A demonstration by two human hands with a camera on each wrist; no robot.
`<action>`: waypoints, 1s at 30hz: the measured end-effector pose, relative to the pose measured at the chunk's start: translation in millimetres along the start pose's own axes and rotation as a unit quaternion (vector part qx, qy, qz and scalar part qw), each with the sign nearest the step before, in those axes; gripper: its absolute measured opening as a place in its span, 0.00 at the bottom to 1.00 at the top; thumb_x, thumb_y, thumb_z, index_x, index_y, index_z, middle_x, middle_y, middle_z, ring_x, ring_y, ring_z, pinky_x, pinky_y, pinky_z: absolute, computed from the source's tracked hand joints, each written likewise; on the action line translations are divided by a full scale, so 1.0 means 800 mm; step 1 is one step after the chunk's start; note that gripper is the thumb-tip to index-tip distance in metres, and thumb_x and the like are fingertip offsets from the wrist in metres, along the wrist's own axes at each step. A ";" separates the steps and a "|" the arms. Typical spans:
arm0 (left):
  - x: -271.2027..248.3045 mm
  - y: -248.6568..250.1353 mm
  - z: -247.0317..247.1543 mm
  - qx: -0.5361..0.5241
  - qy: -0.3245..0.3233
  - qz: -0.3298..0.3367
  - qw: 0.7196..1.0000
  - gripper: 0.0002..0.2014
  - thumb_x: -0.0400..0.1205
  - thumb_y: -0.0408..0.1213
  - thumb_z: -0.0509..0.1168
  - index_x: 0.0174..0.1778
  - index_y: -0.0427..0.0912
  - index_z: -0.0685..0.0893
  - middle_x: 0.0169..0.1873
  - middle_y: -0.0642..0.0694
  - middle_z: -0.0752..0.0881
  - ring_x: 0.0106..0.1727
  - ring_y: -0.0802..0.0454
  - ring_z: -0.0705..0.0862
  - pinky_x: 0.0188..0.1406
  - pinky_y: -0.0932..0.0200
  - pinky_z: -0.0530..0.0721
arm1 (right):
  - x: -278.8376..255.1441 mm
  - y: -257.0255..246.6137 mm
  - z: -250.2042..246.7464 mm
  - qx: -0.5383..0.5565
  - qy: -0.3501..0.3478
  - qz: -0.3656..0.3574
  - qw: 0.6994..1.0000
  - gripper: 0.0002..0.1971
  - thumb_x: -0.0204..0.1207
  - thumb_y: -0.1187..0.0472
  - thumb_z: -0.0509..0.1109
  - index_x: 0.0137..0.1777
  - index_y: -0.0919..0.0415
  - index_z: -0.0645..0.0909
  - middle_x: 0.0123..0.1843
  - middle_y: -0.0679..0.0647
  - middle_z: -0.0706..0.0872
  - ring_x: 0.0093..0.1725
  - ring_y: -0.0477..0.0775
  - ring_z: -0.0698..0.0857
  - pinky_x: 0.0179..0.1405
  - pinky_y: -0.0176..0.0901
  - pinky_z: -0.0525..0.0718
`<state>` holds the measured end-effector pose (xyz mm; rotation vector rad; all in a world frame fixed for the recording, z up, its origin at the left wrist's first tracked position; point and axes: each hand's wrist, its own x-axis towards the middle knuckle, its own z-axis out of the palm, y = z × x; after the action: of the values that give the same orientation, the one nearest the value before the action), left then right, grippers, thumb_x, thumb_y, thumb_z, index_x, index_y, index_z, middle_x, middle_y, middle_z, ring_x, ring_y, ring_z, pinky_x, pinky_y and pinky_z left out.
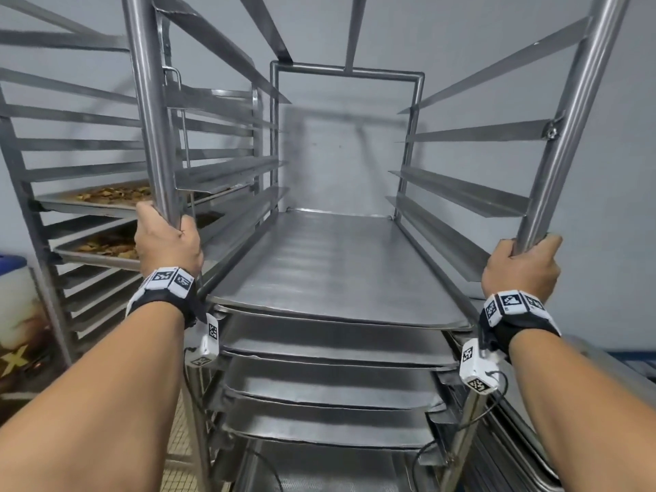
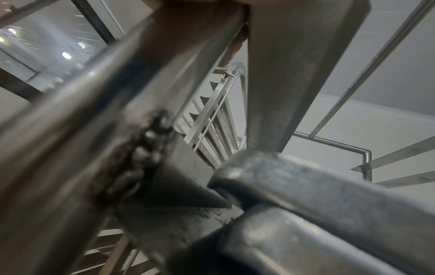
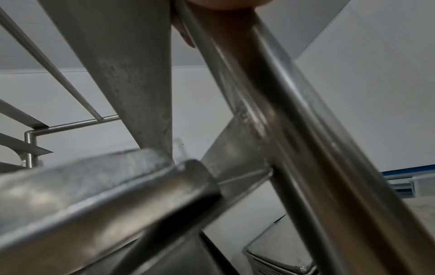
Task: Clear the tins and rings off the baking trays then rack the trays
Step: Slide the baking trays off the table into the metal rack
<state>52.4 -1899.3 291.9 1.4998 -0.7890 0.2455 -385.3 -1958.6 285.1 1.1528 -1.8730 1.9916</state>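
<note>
A tall steel tray rack (image 1: 413,79) stands straight in front of me. Several bare baking trays lie on its runners, the top tray (image 1: 333,268) at wrist height and more stacked level by level below it. My left hand (image 1: 167,239) grips the rack's near left post (image 1: 149,111). My right hand (image 1: 525,264) grips the near right post (image 1: 568,136). In the left wrist view the left post (image 2: 113,93) runs close past the lens; in the right wrist view the right post (image 3: 294,130) does the same. No tins or rings are in sight.
A second rack (image 1: 46,179) stands to the left, holding two trays of brown baked pieces (image 1: 106,195). A grey wall is behind both racks. A steel counter edge (image 1: 603,363) lies at the lower right, and a white and blue container (image 1: 14,278) at the far left.
</note>
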 end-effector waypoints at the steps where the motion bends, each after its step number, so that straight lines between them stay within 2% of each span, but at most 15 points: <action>1: 0.003 -0.001 0.011 0.000 0.000 0.001 1.000 0.14 0.84 0.41 0.62 0.58 0.35 0.71 0.48 0.34 0.81 0.44 0.40 0.78 0.43 0.48 0.76 | 0.005 0.003 0.010 -0.002 0.001 0.001 1.000 0.12 0.78 0.58 0.60 0.57 0.64 0.69 0.36 0.59 0.78 0.33 0.64 0.79 0.31 0.49 0.78; 8: 0.022 -0.007 0.084 -0.008 0.000 0.009 1.000 0.15 0.83 0.42 0.62 0.57 0.35 0.70 0.48 0.31 0.82 0.45 0.35 0.81 0.47 0.44 0.81 | 0.039 0.024 0.077 -0.010 0.009 0.003 1.000 0.12 0.78 0.58 0.59 0.57 0.64 0.69 0.36 0.59 0.78 0.33 0.64 0.77 0.33 0.47 0.73; 11: 0.031 -0.007 0.114 -0.010 -0.003 0.009 1.000 0.14 0.83 0.41 0.62 0.58 0.35 0.70 0.47 0.35 0.80 0.46 0.36 0.80 0.49 0.44 0.81 | 0.052 0.032 0.108 -0.009 0.004 0.002 1.000 0.11 0.78 0.58 0.59 0.57 0.63 0.68 0.37 0.60 0.79 0.33 0.64 0.77 0.32 0.47 0.74; 14: 0.039 -0.008 0.144 -0.010 -0.007 -0.002 1.000 0.14 0.84 0.40 0.62 0.59 0.36 0.70 0.46 0.40 0.77 0.45 0.39 0.77 0.48 0.48 0.77 | 0.066 0.038 0.139 -0.006 0.003 0.001 1.000 0.11 0.79 0.58 0.59 0.56 0.63 0.68 0.36 0.59 0.78 0.32 0.64 0.77 0.33 0.47 0.74; 20: 0.052 -0.002 0.204 -0.002 -0.015 -0.019 1.000 0.13 0.85 0.39 0.62 0.60 0.36 0.70 0.46 0.41 0.78 0.44 0.41 0.77 0.46 0.50 0.75 | 0.096 0.055 0.195 0.005 -0.011 0.001 1.000 0.12 0.79 0.58 0.59 0.57 0.64 0.68 0.37 0.61 0.78 0.33 0.64 0.78 0.32 0.48 0.74; 30: 0.071 -0.007 0.290 -0.005 -0.010 0.000 1.000 0.15 0.85 0.38 0.62 0.63 0.33 0.71 0.48 0.41 0.76 0.46 0.44 0.75 0.48 0.48 0.75 | 0.141 0.081 0.272 0.016 -0.024 0.003 1.000 0.11 0.79 0.59 0.60 0.56 0.65 0.68 0.36 0.61 0.78 0.32 0.64 0.77 0.33 0.47 0.74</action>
<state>25.0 -2136.3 294.2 1.4956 -0.8046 0.2267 -412.5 -2210.8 286.2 1.2146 -1.8757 2.0221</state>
